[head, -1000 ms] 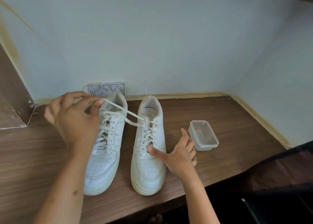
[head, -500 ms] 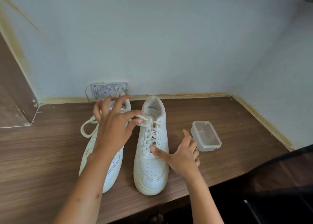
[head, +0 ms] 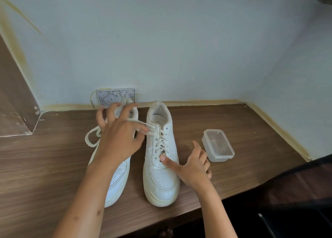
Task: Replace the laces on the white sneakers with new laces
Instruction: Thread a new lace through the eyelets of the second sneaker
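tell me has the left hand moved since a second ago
Yes. The left hand has moved right, from left of the left sneaker to over it, fingertips now at the right sneaker's top eyelets, pinching the lace.

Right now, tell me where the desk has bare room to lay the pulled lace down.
Free: the wood right of the clear plastic box, out to the wall corner, and the stretch left of the left sneaker toward the wooden side panel. Crowded: the middle, where the left hand works the lace and the right hand presses the right sneaker.
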Motion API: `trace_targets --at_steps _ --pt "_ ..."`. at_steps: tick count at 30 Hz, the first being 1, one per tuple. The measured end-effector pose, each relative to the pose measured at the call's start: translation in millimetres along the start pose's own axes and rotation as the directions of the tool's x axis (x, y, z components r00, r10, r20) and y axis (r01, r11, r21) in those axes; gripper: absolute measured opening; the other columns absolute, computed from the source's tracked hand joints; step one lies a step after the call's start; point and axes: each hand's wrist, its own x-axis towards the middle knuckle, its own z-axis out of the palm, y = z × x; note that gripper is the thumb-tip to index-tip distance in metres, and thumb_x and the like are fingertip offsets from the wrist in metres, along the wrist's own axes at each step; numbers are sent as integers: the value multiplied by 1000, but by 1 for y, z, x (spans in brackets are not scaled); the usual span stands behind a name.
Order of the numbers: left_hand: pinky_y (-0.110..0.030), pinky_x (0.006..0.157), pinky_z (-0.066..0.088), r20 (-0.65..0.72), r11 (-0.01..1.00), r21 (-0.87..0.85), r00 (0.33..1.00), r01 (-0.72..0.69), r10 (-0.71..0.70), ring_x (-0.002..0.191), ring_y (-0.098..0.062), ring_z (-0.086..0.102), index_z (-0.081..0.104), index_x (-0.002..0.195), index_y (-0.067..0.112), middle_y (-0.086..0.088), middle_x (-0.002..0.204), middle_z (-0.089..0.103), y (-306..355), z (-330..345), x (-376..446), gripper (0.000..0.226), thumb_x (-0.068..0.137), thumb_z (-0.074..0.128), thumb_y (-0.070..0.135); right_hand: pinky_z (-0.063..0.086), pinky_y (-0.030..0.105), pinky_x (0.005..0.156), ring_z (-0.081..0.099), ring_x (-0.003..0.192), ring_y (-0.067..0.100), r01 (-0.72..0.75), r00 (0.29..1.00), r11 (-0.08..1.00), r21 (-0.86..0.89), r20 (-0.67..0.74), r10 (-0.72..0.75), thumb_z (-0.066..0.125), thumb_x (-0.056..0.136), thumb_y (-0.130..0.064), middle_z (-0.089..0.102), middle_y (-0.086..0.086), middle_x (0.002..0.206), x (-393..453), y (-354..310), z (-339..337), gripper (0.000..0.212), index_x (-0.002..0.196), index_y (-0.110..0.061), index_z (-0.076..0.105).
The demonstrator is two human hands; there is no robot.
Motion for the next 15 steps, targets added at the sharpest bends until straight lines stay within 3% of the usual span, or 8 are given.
trace_targets --at_steps 1,2,5,8,10,13,15 --pt "-64 111 3 101 1000 19 995 21 -22 139 -32 23 73 69 44 10 144 49 2 1 -2 8 73 67 46 5 61 118 1 148 31 15 1000 1000 16 -6 -15 61 44 -88 1 5 160 -1 0 -1 142 153 -26 -6" --pt "-60 113 -9 200 999 39 979 38 -45 144 -27 12 73 70 44 13 150 41 4 0 -2 22 72 55 56 4 60 118 1 148 30 41 999 998 37 -21 -40 63 47 -87 3 4 160 -2 -1 -1 139 153 -27 -4" --pt "-43 107 -30 321 996 -39 945 81 -64 146 -10 -10 71 71 46 25 155 23 9 -4 1 38 72 38 66 4 56 119 9 146 25 160 980 984 72 -130 -150 71 56 -78 14 -3 155 -8 -4 -4 122 151 -33 10" --pt "-36 108 -29 359 967 -242 933 79 14 144 0 -14 70 72 53 33 151 20 20 -15 3 38 71 36 71 13 50 118 24 136 13 349 917 929 125 -252 -311 78 64 -66 34 -23 135 -14 -8 -8 77 130 -48 42" --pt "-34 111 -26 328 932 -358 942 52 73 143 4 -18 69 82 59 36 150 15 30 -20 4 43 73 30 73 26 49 115 38 129 8 455 888 846 276 -215 -407 80 64 -60 50 -30 121 -16 -10 -11 52 111 -51 59" --pt "-33 114 -20 283 872 -490 948 11 147 141 10 -19 61 91 70 37 154 12 44 -27 3 36 75 30 74 36 45 111 51 118 5 458 861 703 543 -75 -503 86 70 -37 62 -21 111 -23 -16 -13 40 107 -43 70" --pt "-33 115 -17 246 840 -543 954 -9 170 140 13 -18 58 90 73 40 151 13 50 -29 2 28 74 36 74 40 48 109 54 112 15 453 832 638 623 -39 -553 81 72 -42 61 -9 112 -26 -19 -12 39 109 -35 72"
